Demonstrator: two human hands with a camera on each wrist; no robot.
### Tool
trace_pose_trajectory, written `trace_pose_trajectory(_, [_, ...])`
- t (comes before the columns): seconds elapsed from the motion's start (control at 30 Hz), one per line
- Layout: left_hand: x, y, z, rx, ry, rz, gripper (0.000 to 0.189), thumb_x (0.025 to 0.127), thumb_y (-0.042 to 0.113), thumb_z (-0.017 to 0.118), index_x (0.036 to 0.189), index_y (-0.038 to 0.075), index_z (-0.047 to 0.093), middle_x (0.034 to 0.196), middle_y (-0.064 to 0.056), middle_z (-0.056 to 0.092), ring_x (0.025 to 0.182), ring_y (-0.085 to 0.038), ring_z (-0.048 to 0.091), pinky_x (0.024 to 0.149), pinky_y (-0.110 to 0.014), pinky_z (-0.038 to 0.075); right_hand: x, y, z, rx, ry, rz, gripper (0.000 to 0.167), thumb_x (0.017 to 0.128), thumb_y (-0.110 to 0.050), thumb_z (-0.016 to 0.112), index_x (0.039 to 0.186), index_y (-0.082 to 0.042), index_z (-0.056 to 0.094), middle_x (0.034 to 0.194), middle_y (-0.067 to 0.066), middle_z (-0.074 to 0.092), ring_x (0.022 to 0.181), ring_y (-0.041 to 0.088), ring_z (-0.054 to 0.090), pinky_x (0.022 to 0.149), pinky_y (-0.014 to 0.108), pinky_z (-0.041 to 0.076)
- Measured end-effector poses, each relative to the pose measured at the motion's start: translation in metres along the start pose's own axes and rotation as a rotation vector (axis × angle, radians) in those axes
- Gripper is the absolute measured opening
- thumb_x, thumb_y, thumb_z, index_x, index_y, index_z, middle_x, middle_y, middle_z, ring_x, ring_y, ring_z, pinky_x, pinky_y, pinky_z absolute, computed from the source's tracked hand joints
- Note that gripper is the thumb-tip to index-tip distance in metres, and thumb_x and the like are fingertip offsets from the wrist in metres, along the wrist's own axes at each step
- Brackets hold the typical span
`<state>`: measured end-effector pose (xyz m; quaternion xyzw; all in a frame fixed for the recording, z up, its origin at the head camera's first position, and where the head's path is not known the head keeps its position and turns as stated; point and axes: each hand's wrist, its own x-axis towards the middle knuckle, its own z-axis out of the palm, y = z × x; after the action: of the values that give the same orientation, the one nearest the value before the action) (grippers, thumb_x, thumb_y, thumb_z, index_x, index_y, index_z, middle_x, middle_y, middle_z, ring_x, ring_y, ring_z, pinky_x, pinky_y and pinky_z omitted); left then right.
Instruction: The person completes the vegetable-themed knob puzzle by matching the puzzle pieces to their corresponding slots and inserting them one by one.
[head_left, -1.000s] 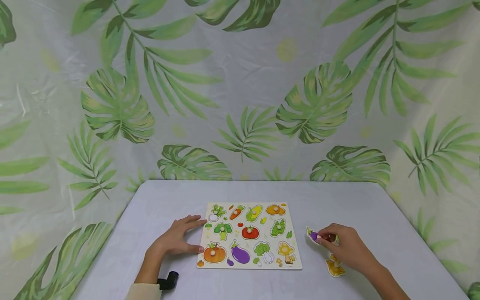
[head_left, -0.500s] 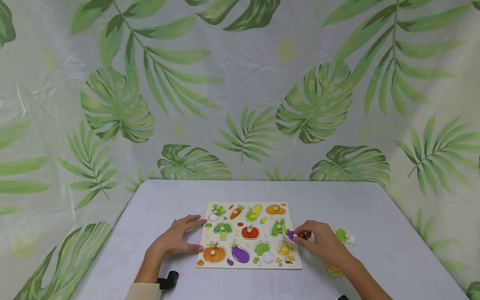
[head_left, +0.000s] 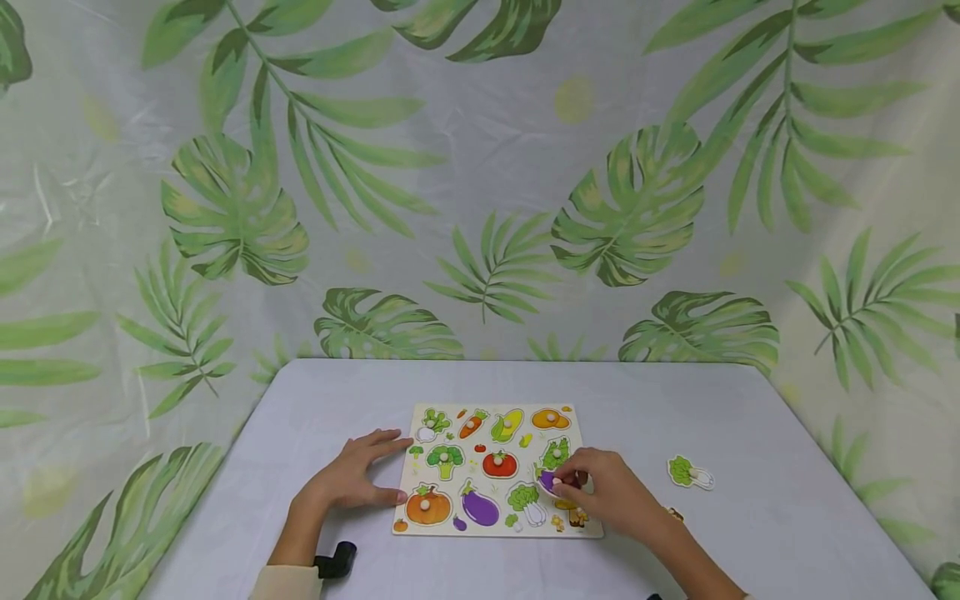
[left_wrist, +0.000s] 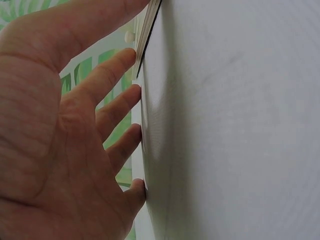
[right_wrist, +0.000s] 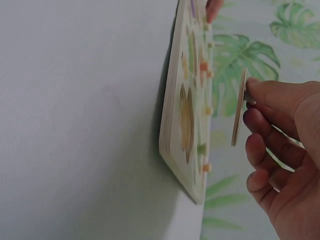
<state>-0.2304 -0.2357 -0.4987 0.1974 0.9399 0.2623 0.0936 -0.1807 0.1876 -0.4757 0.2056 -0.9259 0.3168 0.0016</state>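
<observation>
A wooden vegetable peg puzzle board (head_left: 517,532) lies on the table. My left hand (head_left: 356,475) is spread at its left side, thumb and index fingertip at the edge; the left wrist view shows the fingers (left_wrist: 107,77) extended beside the board's edge (left_wrist: 146,37). With thumb and fingertips, my right hand (head_left: 615,496) pinches the knob of an eggplant puzzle piece (head_left: 547,481). In the right wrist view that piece (right_wrist: 239,110) is raised off the board, seen edge-on. Left of it is the knobless eggplant slot (head_left: 481,508). The right hand partly covers the mushroom slot (head_left: 576,517).
A bok choy piece (head_left: 691,472) lies on the table at right. The mushroom piece (head_left: 675,513) is mostly hidden by the right forearm. Knobbed pieces such as the pumpkin (head_left: 435,507) and tomato (head_left: 500,465) sit in the board. A leaf-print curtain (head_left: 480,167) hangs behind.
My right hand has carried the eggplant piece leftward from the table's right side to over the board's right part. The bok choy piece has come into view. The left hand stays put.
</observation>
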Motion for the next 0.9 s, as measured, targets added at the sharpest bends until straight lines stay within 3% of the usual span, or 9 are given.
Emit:
trace_pose_trajectory(0.57, [0.001,-0.002,0.003,0.009,0.005,-0.011,0.088,0.072,0.055,0.084,0.150,0.026,0.055,0.163,-0.009,0.042,0.154,-0.044,0.028,0.124,-0.073,0.011,0.025,-0.040,0.024,0.021,-0.041,-0.089,0.006,0.090,-0.027,0.081,0.092,-0.022,0.078,0.077,-0.019,0.060,0.074,0.010,0.058,0.065,0.019,0.047])
trace_pose_trajectory(0.9, [0.000,0.001,-0.001,0.000,0.003,0.000,0.089,0.073,0.054,0.085,0.151,0.023,0.054,0.163,-0.011,0.042,0.154,-0.045,0.028,0.123,-0.074,0.011,0.038,-0.060,0.044,0.055,-0.103,-0.101,0.008,0.091,-0.029,0.080,0.091,-0.022,0.079,0.076,-0.019,0.061,0.070,0.002,0.054,0.062,0.017,0.048])
